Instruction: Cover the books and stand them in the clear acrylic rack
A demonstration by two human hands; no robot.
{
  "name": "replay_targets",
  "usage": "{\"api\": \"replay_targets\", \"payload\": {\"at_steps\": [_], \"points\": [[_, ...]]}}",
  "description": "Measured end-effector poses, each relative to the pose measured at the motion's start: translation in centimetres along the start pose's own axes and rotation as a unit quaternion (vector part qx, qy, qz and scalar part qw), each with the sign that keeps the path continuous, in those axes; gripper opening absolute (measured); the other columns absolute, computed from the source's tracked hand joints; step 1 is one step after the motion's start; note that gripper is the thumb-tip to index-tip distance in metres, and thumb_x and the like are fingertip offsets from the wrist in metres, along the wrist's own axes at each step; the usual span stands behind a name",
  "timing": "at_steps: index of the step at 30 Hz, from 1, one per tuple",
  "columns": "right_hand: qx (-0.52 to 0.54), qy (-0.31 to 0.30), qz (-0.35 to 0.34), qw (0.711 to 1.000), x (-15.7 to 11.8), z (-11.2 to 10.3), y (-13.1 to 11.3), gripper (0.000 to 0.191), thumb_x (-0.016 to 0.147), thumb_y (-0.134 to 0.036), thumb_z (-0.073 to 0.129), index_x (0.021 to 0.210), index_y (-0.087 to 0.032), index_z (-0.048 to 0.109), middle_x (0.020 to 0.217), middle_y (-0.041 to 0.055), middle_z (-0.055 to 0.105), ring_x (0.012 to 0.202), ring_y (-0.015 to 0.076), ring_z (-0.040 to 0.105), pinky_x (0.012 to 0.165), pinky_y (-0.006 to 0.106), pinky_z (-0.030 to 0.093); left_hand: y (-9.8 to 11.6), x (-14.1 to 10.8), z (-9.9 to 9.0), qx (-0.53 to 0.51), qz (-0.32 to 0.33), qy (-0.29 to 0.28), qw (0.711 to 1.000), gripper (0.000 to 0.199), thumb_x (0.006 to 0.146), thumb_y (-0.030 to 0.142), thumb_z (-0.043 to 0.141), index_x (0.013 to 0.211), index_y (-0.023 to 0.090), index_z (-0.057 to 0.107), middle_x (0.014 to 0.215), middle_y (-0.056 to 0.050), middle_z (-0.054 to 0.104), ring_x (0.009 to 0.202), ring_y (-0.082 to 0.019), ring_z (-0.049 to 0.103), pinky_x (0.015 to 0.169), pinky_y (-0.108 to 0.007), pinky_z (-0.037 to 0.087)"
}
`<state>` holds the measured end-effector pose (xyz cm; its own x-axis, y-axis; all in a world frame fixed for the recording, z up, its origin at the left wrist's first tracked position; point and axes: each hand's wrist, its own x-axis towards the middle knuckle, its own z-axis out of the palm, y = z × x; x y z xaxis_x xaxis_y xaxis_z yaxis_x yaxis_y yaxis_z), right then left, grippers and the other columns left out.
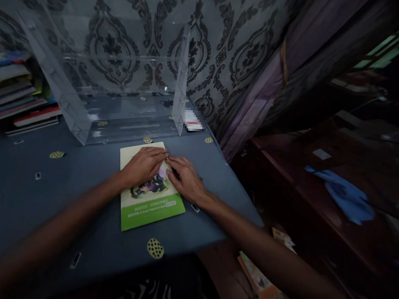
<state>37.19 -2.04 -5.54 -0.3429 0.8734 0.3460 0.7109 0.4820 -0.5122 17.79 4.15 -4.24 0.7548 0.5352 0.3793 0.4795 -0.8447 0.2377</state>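
Note:
A thin book (152, 211) with a cream and green cover lies on the blue patterned tablecloth, near the middle of the view. Across its upper part rests my left hand (144, 166), palm down and fingers stretched out flat. My right hand (185, 178) is at the book's right edge, fingers extended and thumb apart, its fingertips meeting those of my left hand. Neither hand grips anything. The hands cover part of the cover picture.
Behind the book stands a clear acrylic rack (130, 128) against the wall. Stacked books (15, 90) are at the left. On the right, a blue cloth (346, 195) lies on a dark red surface (301, 186). Another book (258, 275) lies below the table's right edge.

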Motion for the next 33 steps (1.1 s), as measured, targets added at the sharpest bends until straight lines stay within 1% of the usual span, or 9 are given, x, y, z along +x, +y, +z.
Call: {"api": "replay_targets", "payload": {"at_steps": [8,10,13,17,21,23,26,28,33], "points": [[0.021,0.009,-0.013,1.0,-0.4,-0.3,-0.3,0.038,0.092,-0.022,0.049,0.125,-0.012,0.065,0.127,0.0165,0.067,0.12,0.0276,0.059,0.107,0.049,0.044,0.6,-0.2,-0.2,0.003,0.003,-0.019,1.0,0.036,0.098,0.02,0.043,0.129,0.017,0.061,0.134,-0.011,0.064,0.128,-0.023,0.057,0.107,-0.047,0.045],[0.032,0.011,-0.013,0.999,-0.5,-0.4,-0.1,0.038,0.093,-0.023,0.049,0.125,-0.013,0.065,0.126,0.0155,0.067,0.119,0.027,0.059,0.106,0.049,0.045,0.5,-0.3,-0.5,0.008,0.002,-0.025,1.0,0.036,0.098,0.02,0.043,0.129,0.019,0.061,0.134,-0.01,0.064,0.128,-0.022,0.057,0.108,-0.046,0.044],[0.047,0.012,-0.013,0.999,-0.3,-0.5,0.3,0.037,0.094,-0.024,0.048,0.126,-0.016,0.065,0.126,0.0144,0.067,0.12,0.0266,0.059,0.104,0.05,0.047,0.1,-0.9,-1.5,0.041,-0.045,-0.011,0.998,0.034,0.098,0.021,0.043,0.126,0.018,0.061,0.129,-0.01,0.066,0.121,-0.024,0.06,0.104,-0.046,0.047],[0.044,0.007,-0.006,0.999,0.6,-0.6,1.0,0.037,0.094,-0.024,0.05,0.127,-0.019,0.065,0.129,0.0138,0.066,0.122,0.0276,0.059,0.105,0.055,0.045,-0.8,-3.3,-3.6,0.103,-0.14,0.026,0.984,0.031,0.1,0.024,0.038,0.113,0.016,0.065,0.11,-0.012,0.071,0.1,-0.027,0.065,0.09,-0.045,0.053],[0.033,-0.003,-0.005,0.999,2.4,-0.4,1.4,0.038,0.093,-0.024,0.051,0.126,-0.015,0.065,0.132,0.0159,0.063,0.125,0.0292,0.057,0.104,0.054,0.047,-1.8,-5.9,-4.7,0.132,-0.161,0.051,0.977,0.031,0.099,0.026,0.038,0.11,0.017,0.065,0.111,-0.013,0.07,0.102,-0.028,0.065,0.092,-0.045,0.053],[0.023,-0.008,-0.005,1.0,3.2,-0.1,1.5,0.039,0.091,-0.022,0.052,0.126,-0.012,0.065,0.133,0.0175,0.062,0.125,0.0296,0.056,0.106,0.052,0.046,-2.0,-6.6,-4.6,0.132,-0.159,0.056,0.977,0.032,0.099,0.027,0.038,0.111,0.016,0.066,0.112,-0.013,0.07,0.103,-0.028,0.065,0.093,-0.046,0.053],[0.005,-0.01,-0.001,1.0,4.1,0.6,1.6,0.039,0.09,-0.021,0.052,0.126,-0.014,0.065,0.133,0.0159,0.062,0.125,0.0291,0.056,0.106,0.051,0.045,-2.1,-6.6,-4.1,0.13,-0.161,0.059,0.977,0.033,0.099,0.028,0.038,0.113,0.017,0.066,0.116,-0.013,0.07,0.106,-0.028,0.065,0.096,-0.046,0.052],[-0.006,-0.009,0.002,1.0,4.4,0.9,1.6,0.039,0.09,-0.022,0.051,0.126,-0.015,0.065,0.134,0.015,0.062,0.126,0.0293,0.055,0.107,0.053,0.045,-2.0,-6.1,-3.7,0.124,-0.159,0.056,0.978,0.033,0.099,0.028,0.039,0.114,0.017,0.067,0.118,-0.012,0.07,0.108,-0.027,0.065,0.096,-0.046,0.053],[-0.018,-0.005,0.008,1.0,4.3,1.3,1.5,0.041,0.092,-0.023,0.05,0.129,-0.011,0.063,0.137,0.0184,0.06,0.126,0.0302,0.055,0.108,0.054,0.042,-1.9,-4.1,-2.8,0.104,-0.137,0.047,0.984,0.033,0.098,0.024,0.041,0.117,0.015,0.066,0.121,-0.012,0.069,0.108,-0.027,0.064,0.097,-0.046,0.053]]}}
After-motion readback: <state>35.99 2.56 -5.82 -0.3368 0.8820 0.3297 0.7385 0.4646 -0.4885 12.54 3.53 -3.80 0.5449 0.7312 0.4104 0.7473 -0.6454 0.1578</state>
